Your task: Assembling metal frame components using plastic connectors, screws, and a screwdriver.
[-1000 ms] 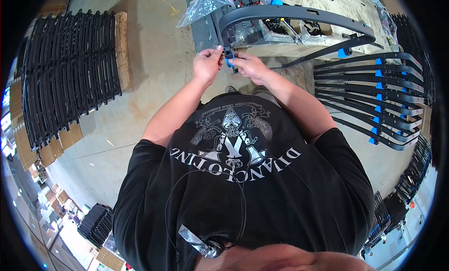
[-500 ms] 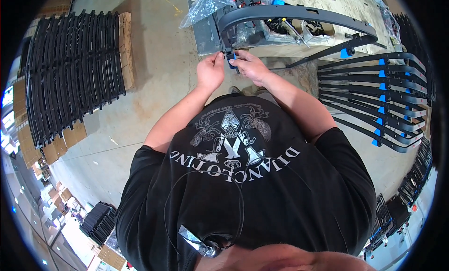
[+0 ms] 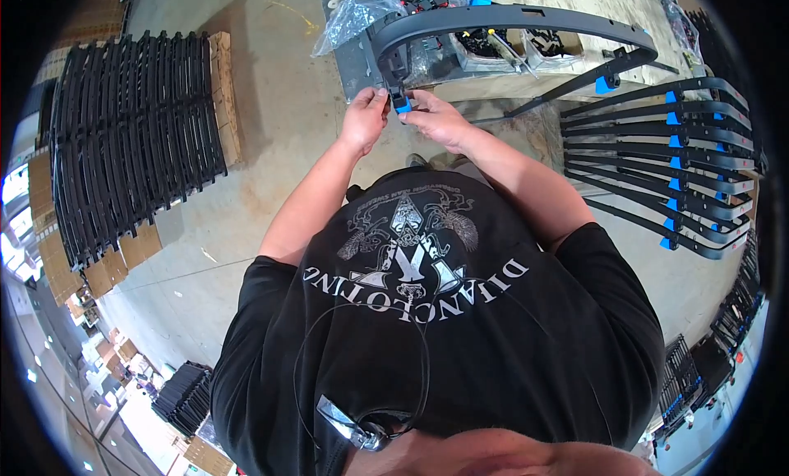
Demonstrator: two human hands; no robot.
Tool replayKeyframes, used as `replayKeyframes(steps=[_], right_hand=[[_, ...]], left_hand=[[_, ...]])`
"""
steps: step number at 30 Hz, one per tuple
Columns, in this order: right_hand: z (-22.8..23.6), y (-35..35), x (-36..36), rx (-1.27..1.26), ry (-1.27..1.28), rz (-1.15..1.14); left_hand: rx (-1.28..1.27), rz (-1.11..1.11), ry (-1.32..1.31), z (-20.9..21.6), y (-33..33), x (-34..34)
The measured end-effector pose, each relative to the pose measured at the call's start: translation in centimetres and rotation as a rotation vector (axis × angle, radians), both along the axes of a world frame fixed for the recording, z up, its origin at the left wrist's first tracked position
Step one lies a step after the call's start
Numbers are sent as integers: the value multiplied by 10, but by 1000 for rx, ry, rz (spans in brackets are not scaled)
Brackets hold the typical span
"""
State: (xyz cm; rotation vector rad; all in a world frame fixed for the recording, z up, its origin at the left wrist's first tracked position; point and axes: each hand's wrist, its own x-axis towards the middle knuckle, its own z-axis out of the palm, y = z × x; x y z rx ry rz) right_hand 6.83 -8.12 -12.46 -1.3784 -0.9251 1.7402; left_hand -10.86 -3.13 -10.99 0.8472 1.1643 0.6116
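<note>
A long black curved frame (image 3: pixel 518 17) lies across the near edge of the bench, one end pointing toward me. On that end sits a small blue piece (image 3: pixel 402 104) beside a dark fitting. My right hand (image 3: pixel 438 121) grips the blue piece from the right, thumb below and fingers behind. From the left, my left hand (image 3: pixel 364 122) pinches at the frame's end with thumb and forefinger together; exactly what lies between these fingertips is hidden. Another blue piece (image 3: pixel 606 84) sits on the frame's far right part.
On the bench (image 3: pixel 608 24) stand boxes of small black parts (image 3: pixel 552 42), a yellow-tipped tool (image 3: pixel 508 49) and clear plastic bags (image 3: pixel 359 18). Several black frames with blue pieces (image 3: pixel 657 151) hang at right. A stack of black bars (image 3: pixel 136 139) stands on a pallet at left.
The frame's near end and both hands have shifted slightly left. The blue piece shows more plainly now, and a dark part hanging below it is no longer seen.
</note>
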Motion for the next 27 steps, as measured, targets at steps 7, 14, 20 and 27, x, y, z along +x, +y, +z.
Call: replayKeyframes(steps=[7, 14, 20, 27], right_hand=[[4, -1, 6, -150, 150, -14], [-6, -4, 5, -133, 139, -26], [-3, -4, 2, -67, 28, 1], [-7, 1, 7, -40, -24, 36]], left_hand=[[468, -47, 189, -6, -6, -7], [-95, 48, 37, 7, 19, -16], [-264, -101, -134, -4, 19, -14], [44, -79, 128, 5, 10, -5]])
